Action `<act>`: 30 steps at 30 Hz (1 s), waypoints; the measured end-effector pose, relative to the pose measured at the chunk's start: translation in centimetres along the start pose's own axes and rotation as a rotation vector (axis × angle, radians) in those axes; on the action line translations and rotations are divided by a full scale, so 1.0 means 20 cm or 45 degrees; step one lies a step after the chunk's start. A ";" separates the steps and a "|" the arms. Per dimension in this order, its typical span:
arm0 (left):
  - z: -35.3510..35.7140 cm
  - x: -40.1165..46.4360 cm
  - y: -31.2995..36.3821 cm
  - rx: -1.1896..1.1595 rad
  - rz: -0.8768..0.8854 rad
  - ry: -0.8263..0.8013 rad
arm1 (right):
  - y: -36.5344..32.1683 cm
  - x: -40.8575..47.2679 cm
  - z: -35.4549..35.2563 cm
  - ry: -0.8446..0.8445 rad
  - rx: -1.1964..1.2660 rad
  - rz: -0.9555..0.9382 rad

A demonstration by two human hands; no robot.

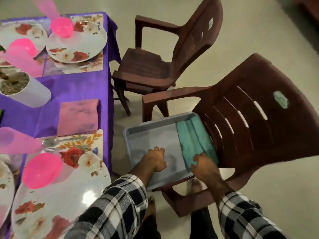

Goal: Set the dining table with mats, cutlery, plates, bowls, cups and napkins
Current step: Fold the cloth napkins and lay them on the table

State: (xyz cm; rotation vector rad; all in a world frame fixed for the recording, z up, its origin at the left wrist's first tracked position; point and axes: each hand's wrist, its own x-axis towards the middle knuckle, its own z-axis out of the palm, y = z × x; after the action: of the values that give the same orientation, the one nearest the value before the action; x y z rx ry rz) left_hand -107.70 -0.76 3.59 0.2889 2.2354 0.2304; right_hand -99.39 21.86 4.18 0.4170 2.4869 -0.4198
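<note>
The right hand [203, 165] pinches the near end of a stack of folded teal cloth napkins [195, 140], fingers curled over the fabric edge. The left hand [155, 160] reaches into the same shallow grey plastic tray [151, 133], its fingers curled down toward the tray's bare floor; whether it holds anything I cannot tell. Both forearms wear black-and-white checked sleeves [112, 207].

The tray sits on the seat of a dark brown plastic armchair [255, 121], with the napkins lying along the tray's right side, against the chair's slatted back. A second brown plastic armchair [165, 54] stands just beyond it, beside the worktop's corner.

To the left, the worktop is covered by a purple tablecloth [77, 87]. On its near end a large white plate with red rose print [60, 195] carries an upturned bright pink plastic bowl [42, 170]. The plate rests on a floral placemat [89, 140], where a steel spoon [51, 140] and fork [50, 149] lie side by side above the plate. A folded pink cloth napkin [78, 116] lies just beyond that mat. At the far end another rose-print plate [77, 44] holds a pink bowl [62, 29]. A white plastic cup [25, 92] stands between the settings, and translucent pink cups [19, 140] show at the left edge.
</note>
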 end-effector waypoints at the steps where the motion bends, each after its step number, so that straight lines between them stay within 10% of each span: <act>1: 0.03 0.09 -0.01 -0.028 -0.029 -0.017 | 0.03 0.11 0.06 -0.045 -0.025 -0.029; 14: 0.55 0.72 0.01 -0.472 -0.311 0.115 | 0.08 0.93 0.54 0.034 0.014 -0.128; 23: 0.48 0.71 0.27 -1.147 -0.421 0.170 | 0.29 0.93 0.30 -0.339 1.523 0.325; 30: 0.21 0.60 0.58 -1.773 -0.327 -0.091 | 0.36 0.77 -0.07 -0.299 1.774 0.365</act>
State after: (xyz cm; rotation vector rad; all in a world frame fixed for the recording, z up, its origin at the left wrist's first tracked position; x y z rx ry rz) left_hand -110.30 14.14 -4.87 -0.7110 1.5406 1.4619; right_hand -109.40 32.03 -5.33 1.1145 1.5015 -1.8934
